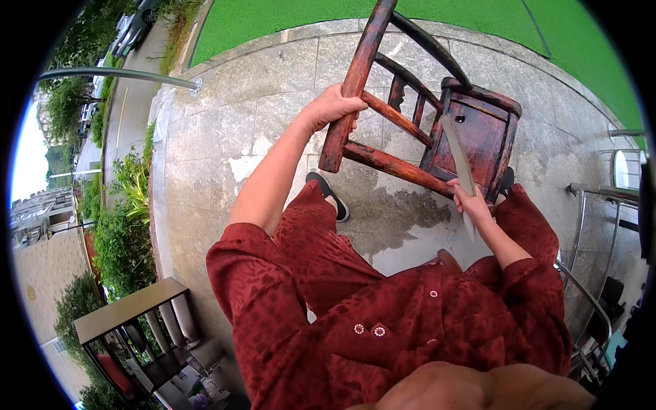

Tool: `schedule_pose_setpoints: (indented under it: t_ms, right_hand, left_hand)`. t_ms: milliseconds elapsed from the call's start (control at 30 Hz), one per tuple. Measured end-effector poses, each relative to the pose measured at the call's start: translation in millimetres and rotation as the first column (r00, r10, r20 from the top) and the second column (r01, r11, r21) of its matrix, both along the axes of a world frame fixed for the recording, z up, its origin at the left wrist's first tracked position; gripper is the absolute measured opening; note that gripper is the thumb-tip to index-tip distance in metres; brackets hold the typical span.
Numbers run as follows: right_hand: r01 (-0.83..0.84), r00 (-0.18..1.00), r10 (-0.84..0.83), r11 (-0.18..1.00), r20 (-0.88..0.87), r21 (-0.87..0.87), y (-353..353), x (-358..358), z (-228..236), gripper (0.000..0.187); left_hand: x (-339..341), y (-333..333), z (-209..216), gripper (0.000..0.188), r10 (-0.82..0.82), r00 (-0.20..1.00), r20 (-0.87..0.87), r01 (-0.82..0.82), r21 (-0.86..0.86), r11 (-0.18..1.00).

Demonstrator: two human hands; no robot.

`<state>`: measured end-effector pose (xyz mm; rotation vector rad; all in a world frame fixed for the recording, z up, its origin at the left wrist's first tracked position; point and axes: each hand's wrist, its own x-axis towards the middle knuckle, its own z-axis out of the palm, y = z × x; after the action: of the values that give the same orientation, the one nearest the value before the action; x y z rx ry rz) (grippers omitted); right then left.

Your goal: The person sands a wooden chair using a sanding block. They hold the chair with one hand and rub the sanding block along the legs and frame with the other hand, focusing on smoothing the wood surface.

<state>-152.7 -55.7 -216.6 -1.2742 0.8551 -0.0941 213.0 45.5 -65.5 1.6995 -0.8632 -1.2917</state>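
Note:
A small wooden chair (471, 147) is tipped over in front of me, its dark red paint worn to bare wood in places. My left hand (335, 109) is closed around a thick post (362, 58) of the chair, to the left of its panelled part. In my right hand (473, 203) is a long, thin, curved grey strip (459, 154), gripped near its lower part. Its upper end lies in front of the chair's panel, and its lower end sticks out below my fingers. Whether the strip touches the wood I cannot tell.
Wet patches darken the grey stone paving (273, 102) between my shoes. Green turf (273, 24) borders it at the far side. Metal rails (588, 188) stand at the right, and another metal rail (123, 72) at the far left. A wooden bench-like piece (137, 311) stands at the lower left.

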Motion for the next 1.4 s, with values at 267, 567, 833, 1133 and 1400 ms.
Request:
schedule_pose_setpoints:
  t_ms: [267,567,833,1133,1400]
  right_hand:
    - [0.057,0.998,-0.061,0.992,0.025,0.114,11.0,-4.2,34.6,0.028]
    - [0.076,0.997,-0.075,0.978,-0.014,0.196,12.2,-2.3,32.8,0.026]
    - [-0.003,0.999,0.001,0.999,0.044,0.054,17.9,-1.0,48.1,0.036]
    - [-0.220,0.946,0.324,0.605,-0.015,-0.765,8.4,10.6,76.6,0.069]
    - [-0.376,0.893,0.409,0.445,-0.189,-0.813,-17.8,14.0,82.4,0.070]
  left_hand:
    - [11.1,-108.2,3.3,0.047,-0.228,0.915,0.333,0.208,0.093,0.974]
    - [-6.1,-85.8,4.8,0.068,-0.260,0.794,0.550,0.197,0.172,0.965]
    - [-38.6,-36.4,4.1,0.057,0.128,0.890,0.438,-0.188,0.098,0.977]
    - [-49.2,-22.8,-32.6,0.036,0.653,0.726,0.214,-0.561,-0.364,0.743]
    - [-44.7,-24.4,-47.0,0.031,0.776,0.631,0.013,-0.711,-0.391,0.585]
